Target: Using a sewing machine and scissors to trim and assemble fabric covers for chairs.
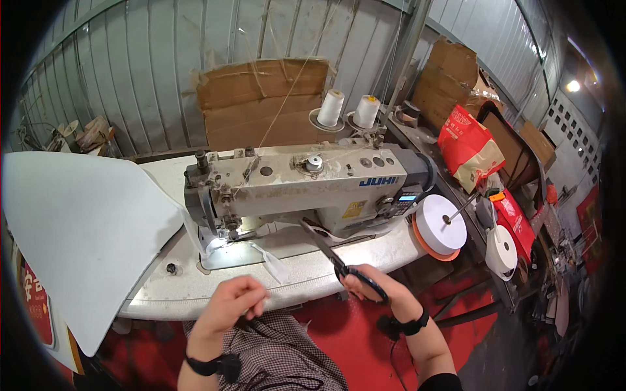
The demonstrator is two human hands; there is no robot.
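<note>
My right hand (368,283) grips black-handled scissors (321,242), their long blades pointing up and left toward the sewing machine (287,186). Over my lap, just off the table's front edge, my left hand (236,303) is curled, thumb against the fingers, and nothing shows in it. A short white strip (272,266) lies on the table in front of the machine, between the two hands. The needle area (225,241) is brightly lit. On the left, a large white sheet (81,221) hangs over the table's end, one edge reaching toward the needle.
A white tape roll (438,225) stands at the table's right end above an orange disc (443,255). Two thread cones (331,107) rise behind the machine. A red bag (464,140) and a smaller white roll (502,251) are farther right. A small black knob (171,268) sits on the table's left part.
</note>
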